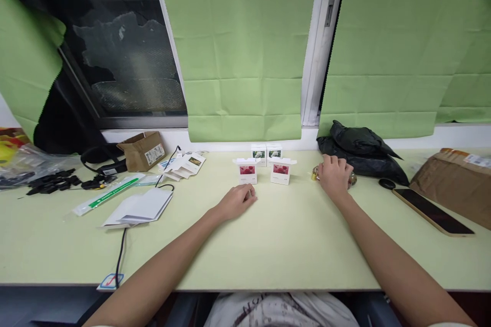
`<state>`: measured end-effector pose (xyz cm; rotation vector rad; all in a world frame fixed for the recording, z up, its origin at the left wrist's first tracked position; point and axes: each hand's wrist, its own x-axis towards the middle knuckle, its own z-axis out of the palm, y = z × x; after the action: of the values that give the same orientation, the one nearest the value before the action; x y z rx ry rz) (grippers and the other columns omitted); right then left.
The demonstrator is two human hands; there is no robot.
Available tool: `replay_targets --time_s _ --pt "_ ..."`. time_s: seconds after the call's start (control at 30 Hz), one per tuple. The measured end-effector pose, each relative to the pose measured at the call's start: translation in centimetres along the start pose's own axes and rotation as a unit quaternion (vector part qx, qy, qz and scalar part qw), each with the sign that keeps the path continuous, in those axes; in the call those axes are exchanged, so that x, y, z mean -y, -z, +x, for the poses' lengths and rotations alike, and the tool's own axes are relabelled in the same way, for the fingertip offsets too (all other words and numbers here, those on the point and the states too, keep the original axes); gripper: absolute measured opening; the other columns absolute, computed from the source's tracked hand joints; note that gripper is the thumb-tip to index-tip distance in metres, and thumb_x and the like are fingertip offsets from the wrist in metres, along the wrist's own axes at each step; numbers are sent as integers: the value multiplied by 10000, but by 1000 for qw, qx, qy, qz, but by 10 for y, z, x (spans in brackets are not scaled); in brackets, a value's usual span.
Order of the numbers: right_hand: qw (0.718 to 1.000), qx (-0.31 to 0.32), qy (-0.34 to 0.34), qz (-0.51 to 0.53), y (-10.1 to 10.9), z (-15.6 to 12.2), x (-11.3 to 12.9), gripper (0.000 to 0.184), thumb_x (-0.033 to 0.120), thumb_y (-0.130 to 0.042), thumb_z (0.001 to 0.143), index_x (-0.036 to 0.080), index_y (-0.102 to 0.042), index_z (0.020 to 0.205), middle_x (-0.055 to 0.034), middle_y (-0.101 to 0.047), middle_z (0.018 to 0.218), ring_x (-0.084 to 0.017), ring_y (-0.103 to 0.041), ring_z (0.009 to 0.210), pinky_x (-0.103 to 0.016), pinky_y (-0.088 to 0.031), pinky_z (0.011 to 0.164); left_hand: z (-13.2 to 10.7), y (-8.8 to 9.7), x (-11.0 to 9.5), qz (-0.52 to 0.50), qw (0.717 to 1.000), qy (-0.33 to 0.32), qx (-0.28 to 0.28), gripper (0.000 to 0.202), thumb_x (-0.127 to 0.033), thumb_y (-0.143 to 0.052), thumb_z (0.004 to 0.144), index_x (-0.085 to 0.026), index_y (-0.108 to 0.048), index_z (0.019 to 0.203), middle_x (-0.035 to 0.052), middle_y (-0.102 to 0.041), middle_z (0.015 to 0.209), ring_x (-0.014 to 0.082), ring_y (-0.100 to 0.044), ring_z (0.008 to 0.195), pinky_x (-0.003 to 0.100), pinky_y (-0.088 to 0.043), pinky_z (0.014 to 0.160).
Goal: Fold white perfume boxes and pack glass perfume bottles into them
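Two small white boxes with red flower pictures, the left box [247, 171] and the right box [280, 172], stand upright with their top flaps open. Behind them, two white boxes [259, 153] with white flower pictures stand side by side against the wall. My left hand [237, 201] rests on the table just in front of the left red-flower box, fingers loosely curled, nothing visible in them. Farther right, my right hand [335, 176] is closed down over small shiny gold-coloured items [314, 173]; what its fingers hold is hidden.
A black plastic bag [364, 156], phone [433, 212], black round object [386, 184] and brown package [452, 184] lie right. At left are folded white papers [143, 207], a cardboard box [142, 152], a green-striped plastic sleeve [109, 194], black cable [120, 258] and black parts [53, 181].
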<state>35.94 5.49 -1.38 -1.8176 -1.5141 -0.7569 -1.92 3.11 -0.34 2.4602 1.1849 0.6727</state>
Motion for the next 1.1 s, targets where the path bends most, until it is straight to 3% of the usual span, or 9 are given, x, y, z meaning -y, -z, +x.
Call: replay_targets --time_s 0.2,0.5,1.1 --pt "998 34 -15 -44 -6 -4 -5 308 260 -410 1014 107 -670 1072 -279 -667 1010 -418 -513 1037 -543 -299 879 0 2 -1 -1 1000 2 7 191 -409 -542 992 -234 -609 955 7 -641 815 200 -572 765 309 -409 685" --pt "988 116 -27 -101 0 -4 1 339 304 -398 1050 85 -651 1101 -248 -696 1118 -371 -515 1060 -476 -274 883 -1 3 -3 -2 1000 1 6 191 -402 -536 996 -230 -599 942 4 -639 814 197 -564 763 304 -400 683" --pt "986 128 -26 -106 0 -3 1 259 200 -426 1013 103 -657 1081 -238 -690 1111 -360 -491 1058 -452 -250 852 -1 2 -2 1 1000 5 7 191 -409 -540 995 -233 -603 953 4 -632 816 197 -563 760 303 -398 682"
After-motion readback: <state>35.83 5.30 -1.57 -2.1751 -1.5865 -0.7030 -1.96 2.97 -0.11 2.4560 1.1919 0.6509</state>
